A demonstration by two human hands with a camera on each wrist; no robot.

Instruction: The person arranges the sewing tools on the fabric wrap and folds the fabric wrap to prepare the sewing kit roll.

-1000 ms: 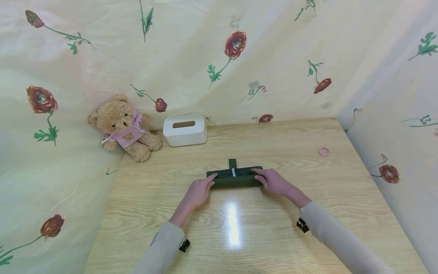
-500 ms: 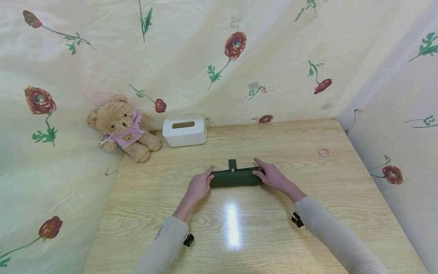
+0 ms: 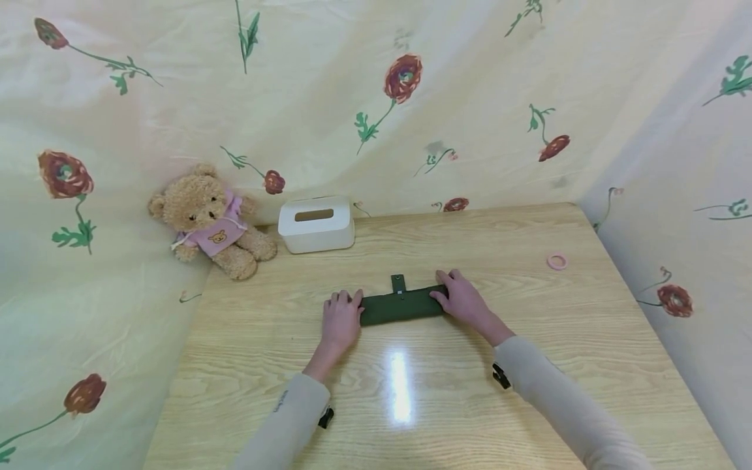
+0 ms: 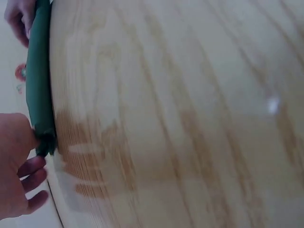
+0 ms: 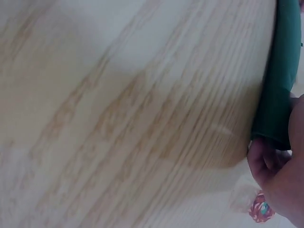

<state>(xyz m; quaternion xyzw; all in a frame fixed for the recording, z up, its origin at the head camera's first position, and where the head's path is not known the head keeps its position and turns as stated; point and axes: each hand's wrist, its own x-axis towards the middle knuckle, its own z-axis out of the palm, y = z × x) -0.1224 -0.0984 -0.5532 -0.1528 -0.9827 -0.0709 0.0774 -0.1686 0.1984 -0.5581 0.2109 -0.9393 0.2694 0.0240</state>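
Observation:
A dark green rolled fabric bundle [image 3: 402, 308] lies crosswise on the wooden table. From its far side sticks a short green strap [image 3: 398, 282] with a snap button at its end; a bit of white tag shows at the strap's base. My left hand [image 3: 341, 321] grips the left end of the bundle, thumb along the near side. At the opposite end, my right hand [image 3: 465, 301] holds it with the thumb on top and the fingers over the far edge. In the right wrist view, fingers [image 5: 259, 164] curl at the end of the green roll [image 5: 279, 80].
A white tissue box [image 3: 317, 228] stands at the back of the table [image 3: 482, 248], beside a teddy bear [image 3: 205, 219] in a pink hoodie. Toward the right lies a pink ring [image 3: 557, 262]. Flower-patterned cloth [image 3: 329, 85] hangs behind.
The bundle has been rolled over away from me, so its dark inner face and most of the white tag are covered. My fingers have moved from pointing to wrapping its ends.

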